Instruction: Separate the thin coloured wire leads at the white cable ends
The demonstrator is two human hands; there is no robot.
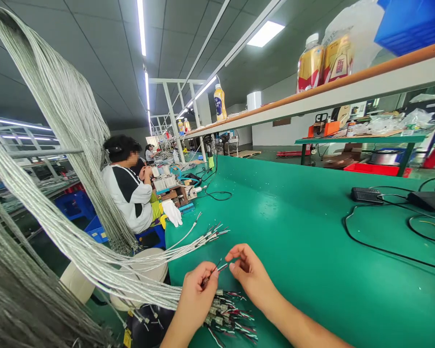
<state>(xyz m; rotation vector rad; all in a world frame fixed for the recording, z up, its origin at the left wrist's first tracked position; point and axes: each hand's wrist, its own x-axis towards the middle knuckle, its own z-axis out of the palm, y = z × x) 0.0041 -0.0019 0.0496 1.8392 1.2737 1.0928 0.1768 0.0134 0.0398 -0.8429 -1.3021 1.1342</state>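
Note:
My left hand [200, 286] is closed on the end of a cable, and its thin black, white and red wires [222, 267] stick out past the fingertips. Just right of those wire tips is my right hand [249, 271], its fingers bent and the thumb apart from the forefinger, with nothing visible between them. Under and beside my left hand lies a bundle of cable ends [228, 314] with stripped, coloured wires. Farther back, a second bunch of white cables [203, 238] rests on the green table [293, 232], its wire tips pointing right.
Long braided cables [58, 212] hang over a rail on the left. A seated co-worker [128, 193] is beyond them, near a white glove [171, 213]. Black power adapters [366, 195] with cords lie at right. A shelf [275, 108] with bottles runs above the table.

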